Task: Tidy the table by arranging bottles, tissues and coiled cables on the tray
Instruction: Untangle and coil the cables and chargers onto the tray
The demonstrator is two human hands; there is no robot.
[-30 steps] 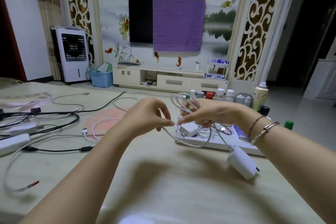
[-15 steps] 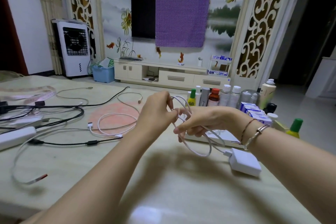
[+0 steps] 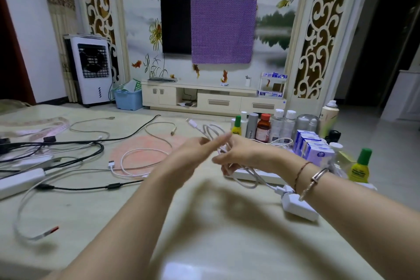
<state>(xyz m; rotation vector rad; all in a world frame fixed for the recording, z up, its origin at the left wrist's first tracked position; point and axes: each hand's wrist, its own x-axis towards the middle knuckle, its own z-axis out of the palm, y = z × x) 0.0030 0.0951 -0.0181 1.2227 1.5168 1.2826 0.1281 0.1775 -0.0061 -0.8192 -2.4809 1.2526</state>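
Right grip: right hand (image 3: pixel 241 154) clenched round a bundle of loops of the white charger cable (image 3: pixel 247 177), held above the bench just in front of the tray (image 3: pixel 256 176).
Left grip: left hand (image 3: pixel 193 154) beside the coil, fingers extended and blurred; whether it pinches a strand, cannot tell.
Cable lie: free plug end (image 3: pixel 192 123) sticks up past the fingers, away from the tray; the other end runs down to the white adapter (image 3: pixel 297 204) lying on the bench near the tray's front edge.
Key relation: the tray lies directly beyond the right hand, its long axis running left to right; the right hand is nearer.
Tray load: bottles (image 3: pixel 263 130) along its far side, tissue packs (image 3: pixel 313 148) at its right.
Bench: (image 3: pixel 91 207) pale, glossy; loose black and white cables sprawl well left of the tray.
Room: TV cabinet and patterned wall beyond the tray.
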